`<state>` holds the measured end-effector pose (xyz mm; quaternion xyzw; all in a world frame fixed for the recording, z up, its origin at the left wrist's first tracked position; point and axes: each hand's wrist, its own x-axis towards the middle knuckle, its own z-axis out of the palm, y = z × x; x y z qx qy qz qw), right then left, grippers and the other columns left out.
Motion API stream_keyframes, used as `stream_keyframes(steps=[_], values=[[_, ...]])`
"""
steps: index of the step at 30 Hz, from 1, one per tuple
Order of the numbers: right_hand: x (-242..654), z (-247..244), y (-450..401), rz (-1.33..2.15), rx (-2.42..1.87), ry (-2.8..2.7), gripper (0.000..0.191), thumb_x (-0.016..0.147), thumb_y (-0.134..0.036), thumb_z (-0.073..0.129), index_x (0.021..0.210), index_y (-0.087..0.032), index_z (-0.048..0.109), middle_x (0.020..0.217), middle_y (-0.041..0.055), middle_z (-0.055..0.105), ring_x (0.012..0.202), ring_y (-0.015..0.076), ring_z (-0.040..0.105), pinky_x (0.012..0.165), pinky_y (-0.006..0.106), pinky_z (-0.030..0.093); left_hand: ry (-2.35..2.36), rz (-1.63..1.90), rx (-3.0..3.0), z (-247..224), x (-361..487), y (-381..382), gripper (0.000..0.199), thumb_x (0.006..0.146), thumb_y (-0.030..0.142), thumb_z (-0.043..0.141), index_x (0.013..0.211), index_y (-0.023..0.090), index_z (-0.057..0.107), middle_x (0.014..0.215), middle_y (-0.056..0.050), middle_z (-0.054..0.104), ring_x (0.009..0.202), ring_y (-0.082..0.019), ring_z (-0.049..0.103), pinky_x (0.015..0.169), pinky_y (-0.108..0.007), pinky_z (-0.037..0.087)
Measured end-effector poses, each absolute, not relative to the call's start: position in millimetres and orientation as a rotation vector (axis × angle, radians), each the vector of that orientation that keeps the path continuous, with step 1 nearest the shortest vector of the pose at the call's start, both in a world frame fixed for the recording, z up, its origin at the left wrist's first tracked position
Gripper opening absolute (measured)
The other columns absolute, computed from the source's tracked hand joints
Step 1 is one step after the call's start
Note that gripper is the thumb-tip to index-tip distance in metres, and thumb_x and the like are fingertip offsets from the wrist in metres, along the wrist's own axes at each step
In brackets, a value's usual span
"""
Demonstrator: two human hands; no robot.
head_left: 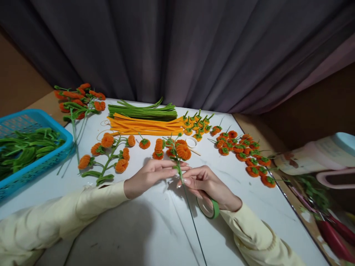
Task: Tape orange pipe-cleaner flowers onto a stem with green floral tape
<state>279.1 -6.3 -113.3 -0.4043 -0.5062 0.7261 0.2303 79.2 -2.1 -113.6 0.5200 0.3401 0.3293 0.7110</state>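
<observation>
My left hand (151,176) has its fingers stretched toward a green stem (179,168) and pinches it from the left. From the other side, thumb and fingertips of my right hand (212,186) close on the same stem, a little lower. Fuzzy orange pumpkin-like balls (183,152) top this stem, and a long thin wire (195,223) runs from it toward the front edge. Green tape (215,210) on a roll hangs by my right palm, partly hidden by the hand. A spray of orange balls with green leaves (107,162) lies to the left.
At the left stands a blue basket (66,138) of green leaf pieces. Green (141,112) and orange (146,125) fuzzy strips lie at the back. Several small orange balls (241,147) lie right. A cup (313,155) and red-handled tool (334,238) are at the far right.
</observation>
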Motion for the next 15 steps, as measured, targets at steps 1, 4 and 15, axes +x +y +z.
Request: stream_keyframes(steps=[1, 4, 15], values=[[278.1, -112.5, -7.4, 1.987, -1.109, -1.383, 0.030, 0.077, -0.041, 0.065, 0.077, -0.011, 0.068, 0.042, -0.0063, 0.042, 0.032, 0.0025, 0.027, 0.032, 0.019, 0.014, 0.760, 0.739, 1.164, -114.3, 79.6, -2.4, 0.030, 0.082, 0.031, 0.059, 0.105, 0.014, 0.068, 0.118, -0.012, 0.063, 0.112, -0.024, 0.055, 0.099, -0.034, 0.038], [274.1, -109.3, -11.3, 1.927, -1.112, -1.369, 0.030, 0.076, -0.041, 0.066, 0.071, -0.011, 0.065, 0.042, -0.0061, 0.042, 0.032, 0.0023, 0.026, 0.032, 0.018, 0.014, 0.753, 0.751, 1.188, -113.6, 81.2, -3.5, 0.029, 0.083, 0.031, 0.058, 0.105, 0.014, 0.068, 0.119, -0.011, 0.063, 0.112, -0.022, 0.055, 0.101, -0.033, 0.037], [265.9, -96.5, -24.5, 1.827, -1.158, -1.374, 0.028, 0.074, -0.040, 0.068, 0.072, -0.012, 0.064, 0.041, -0.0067, 0.043, 0.025, 0.0024, 0.029, 0.023, 0.014, 0.019, 0.894, 0.860, 1.221, -115.7, 84.3, -2.1, 0.017, 0.077, 0.027, 0.066, 0.085, 0.012, 0.062, 0.088, -0.006, 0.069, 0.081, -0.014, 0.062, 0.074, -0.022, 0.046]])
